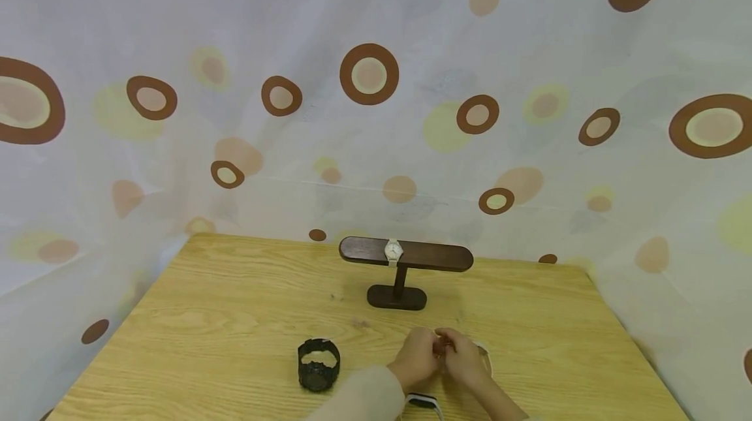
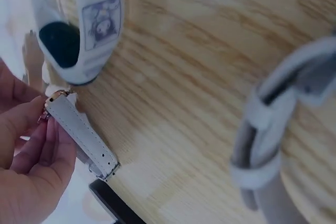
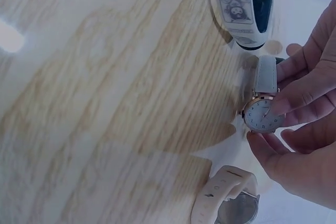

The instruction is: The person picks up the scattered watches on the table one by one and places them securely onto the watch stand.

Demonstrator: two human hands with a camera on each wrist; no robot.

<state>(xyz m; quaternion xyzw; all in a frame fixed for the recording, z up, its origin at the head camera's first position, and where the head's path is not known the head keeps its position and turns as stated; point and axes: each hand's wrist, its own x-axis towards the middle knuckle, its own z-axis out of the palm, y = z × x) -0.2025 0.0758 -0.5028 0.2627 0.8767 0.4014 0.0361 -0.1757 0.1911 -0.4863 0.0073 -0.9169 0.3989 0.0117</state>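
Close together above the table, my left hand point(image 1: 416, 356) and right hand point(image 1: 464, 361) both hold one wristwatch point(image 3: 261, 115). It has a white dial with numerals, a rose-gold case and a white stitched leather strap point(image 2: 86, 135). In the right wrist view a thumb lies over the dial's edge and fingertips pinch the case's far end. From the head view, the fingers hide most of this watch. Near my wrists lies a white fitness band point(image 1: 424, 400) with a dark screen and a printed picture. Beside my right hand is a pale-strapped watch point(image 3: 223, 195).
A dark wooden watch stand point(image 1: 437, 256) stands beyond my hands, carrying a white watch point(image 1: 393, 250) on its bar. To the left, a black watch point(image 1: 317, 376) sits on the wooden table point(image 1: 235, 323). Spotted cloth point(image 1: 376, 147) hangs behind the table.
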